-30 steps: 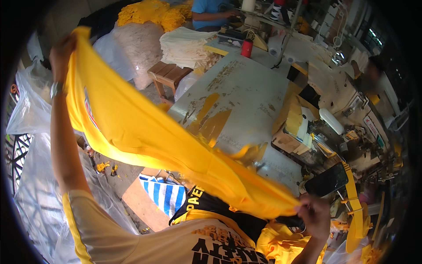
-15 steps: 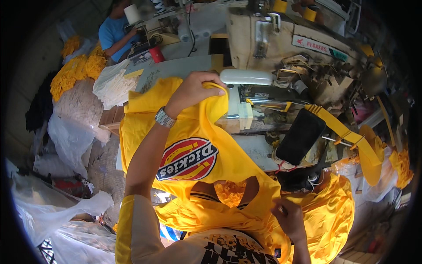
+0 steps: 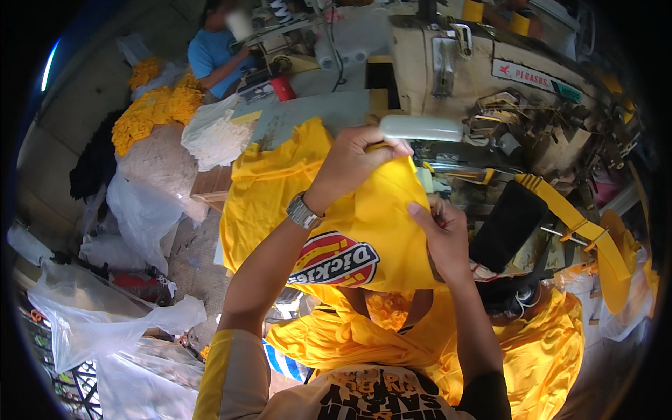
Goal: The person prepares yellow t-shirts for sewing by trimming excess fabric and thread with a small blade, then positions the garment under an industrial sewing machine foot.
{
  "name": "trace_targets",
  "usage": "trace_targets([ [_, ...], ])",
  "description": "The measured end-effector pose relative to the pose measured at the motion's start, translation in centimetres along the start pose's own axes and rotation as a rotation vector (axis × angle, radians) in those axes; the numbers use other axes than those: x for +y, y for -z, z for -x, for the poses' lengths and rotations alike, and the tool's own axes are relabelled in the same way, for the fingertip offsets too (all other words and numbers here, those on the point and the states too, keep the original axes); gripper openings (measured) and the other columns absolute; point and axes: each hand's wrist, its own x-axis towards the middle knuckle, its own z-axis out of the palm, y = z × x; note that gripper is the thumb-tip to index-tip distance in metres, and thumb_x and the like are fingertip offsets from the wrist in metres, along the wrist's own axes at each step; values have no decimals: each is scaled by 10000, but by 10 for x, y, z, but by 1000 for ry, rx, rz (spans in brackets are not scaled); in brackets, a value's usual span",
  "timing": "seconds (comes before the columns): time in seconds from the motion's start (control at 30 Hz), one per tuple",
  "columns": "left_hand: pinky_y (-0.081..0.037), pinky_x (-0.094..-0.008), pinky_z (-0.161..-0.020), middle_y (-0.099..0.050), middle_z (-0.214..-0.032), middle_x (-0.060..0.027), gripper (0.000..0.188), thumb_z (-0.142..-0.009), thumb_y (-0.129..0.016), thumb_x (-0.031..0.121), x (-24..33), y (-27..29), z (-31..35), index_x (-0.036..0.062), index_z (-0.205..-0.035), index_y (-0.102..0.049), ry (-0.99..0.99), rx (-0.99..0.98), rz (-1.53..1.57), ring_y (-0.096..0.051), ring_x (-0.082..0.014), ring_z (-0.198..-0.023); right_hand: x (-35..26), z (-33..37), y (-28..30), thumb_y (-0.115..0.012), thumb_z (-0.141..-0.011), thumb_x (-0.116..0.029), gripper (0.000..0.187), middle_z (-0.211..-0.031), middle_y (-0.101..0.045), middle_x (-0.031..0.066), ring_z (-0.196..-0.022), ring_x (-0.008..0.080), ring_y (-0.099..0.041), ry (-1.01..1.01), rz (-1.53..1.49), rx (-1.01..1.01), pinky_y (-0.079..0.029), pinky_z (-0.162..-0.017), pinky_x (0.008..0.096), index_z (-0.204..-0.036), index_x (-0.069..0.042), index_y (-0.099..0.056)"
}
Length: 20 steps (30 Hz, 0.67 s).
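A yellow shirt (image 3: 392, 245) with a printed red, black and white emblem is stretched across the machine table in front of me. My left hand (image 3: 353, 164), wearing a metal wristwatch (image 3: 302, 211), pinches its far right corner just below a pale rounded bar on the sewing machine (image 3: 434, 70). Nearer to me, my right hand (image 3: 446, 227) is closed at the same right edge of the cloth, thumb on top and fingers curled. The edge between both hands is pulled fairly straight, beside the needle area. Lower folds of the shirt drape toward my lap.
A black phone (image 3: 507, 224) stands right of my right hand. Yellow binding tape (image 3: 560, 210) runs from a roll into the machine. More yellow cloth (image 3: 539, 350) lies at lower right. Cloth piles (image 3: 150, 115) and clear plastic bags (image 3: 140, 210) fill the left. A person in blue (image 3: 213, 59) sits far left.
My right hand has come up from near my lap to the shirt's right edge. My left hand keeps its pinch, and the cloth is now flatter. The whole view has shifted a little.
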Motion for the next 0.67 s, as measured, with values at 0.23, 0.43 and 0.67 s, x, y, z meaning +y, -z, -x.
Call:
trace_targets([
  [0.23, -337, -469, -996, -535, -1301, -76, 468, -705, -558, -35, 11, -60, 33, 63, -1155, -639, -249, 6, -1180, -480, -276, -1195, 13, 26, 40, -658, -918, -185, 248, -576, -425, -49, -565, 25, -339, -147, 161, -41, -297, -507, 229, -777, 10, -602],
  [0.43, -273, -551, -1066, -528, -1323, -94, 574, -741, -529, -18, 16, -78, 38, 14, -1313, -506, -126, -27, -1331, -475, -296, -1229, -4, 23, 42, -649, -921, -163, 194, -605, -404, -60, -568, 25, -319, -169, 155, -62, -285, -510, 226, -839, 5, -601],
  [0.67, -209, -613, -1092, -498, -1368, -196, 577, -779, -549, 25, 6, -57, 16, 48, -1350, -467, -44, -47, -1203, -389, -335, -1351, 0, 4, 43, -638, -928, -151, 150, -641, -420, -46, -596, 21, -319, -213, 152, -57, -283, -527, 209, -891, -9, -608],
])
